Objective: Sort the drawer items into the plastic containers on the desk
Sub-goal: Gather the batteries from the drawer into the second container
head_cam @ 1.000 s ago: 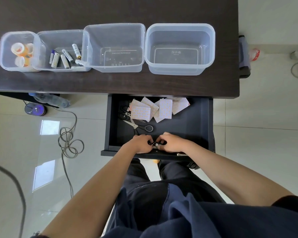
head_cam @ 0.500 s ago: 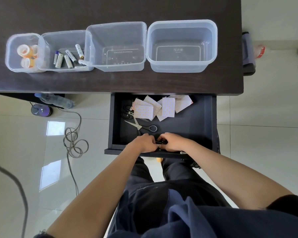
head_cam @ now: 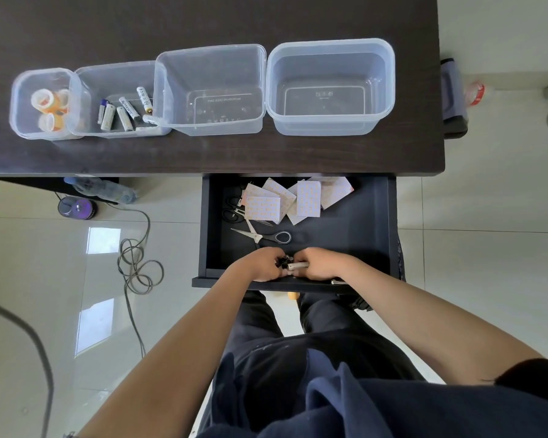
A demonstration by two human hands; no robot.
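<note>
- The desk (head_cam: 203,153) is dark and wide. It holds four clear tubs in a row, so each kind of thing gets its own place.
- The drawer (head_cam: 374,222) is pulled out under the desk, so both hands can reach in.
- The right tub (head_cam: 331,124) is the biggest and has nothing in it. The next tub (head_cam: 212,124) has nothing in it either. I think they wait for what is left in the drawer.
- The battery tub (head_cam: 86,90) holds batteries (head_cam: 125,110) lying flat.
- The tape tub (head_cam: 19,102) at the far left holds tape rolls (head_cam: 49,107).
- The cards (head_cam: 285,197) lie in a loose pile at the back of the drawer. Nobody is touching them.
- The scissors (head_cam: 261,237) lie flat in the middle of the drawer, near the hands. Another black pair (head_cam: 231,208) pokes out from under the cards.
- The left hand (head_cam: 260,265) and right hand (head_cam: 320,263) are at the front of the drawer, very close together. Their fingers curl round small clips (head_cam: 293,263), black and silver. I think they are scooping them into one bunch to carry up to a tub.
</note>
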